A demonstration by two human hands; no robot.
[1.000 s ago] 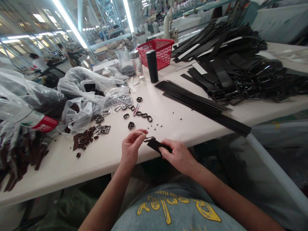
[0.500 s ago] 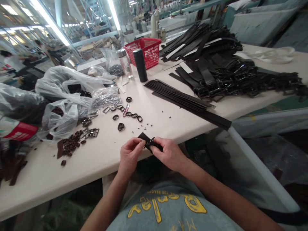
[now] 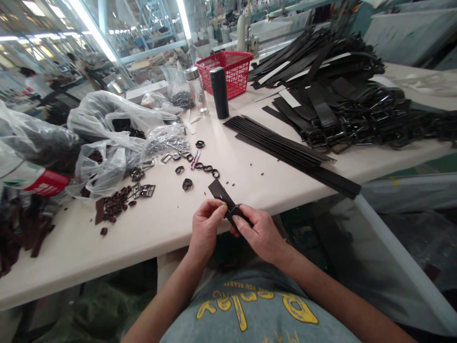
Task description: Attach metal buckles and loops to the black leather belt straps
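A short black strap (image 3: 220, 192) with a dark fitting on it is held between my two hands at the table's front edge. My right hand (image 3: 259, 231) grips the strap's lower right part, thumb on top. My left hand (image 3: 208, 223) pinches at the strap's left side near the fitting; the fingertips hide whatever small piece may be between them. Black loops (image 3: 187, 184), a pink-handled tool (image 3: 195, 160) and tiny dark bits lie on the table beyond my hands.
On the white table (image 3: 171, 226) are brown loops (image 3: 116, 205), plastic bags (image 3: 96, 114), metal buckles (image 3: 147, 190), a black bottle (image 3: 219, 93), a glass bottle (image 3: 197, 93), a red basket (image 3: 235, 76), a row of black straps (image 3: 278, 145) and a pile of buckled belts (image 3: 332, 105).
More of the strap now shows above my fingers, pointing up and left. Both hands stay at it; the whole view has shifted, with the table things appearing farther right.
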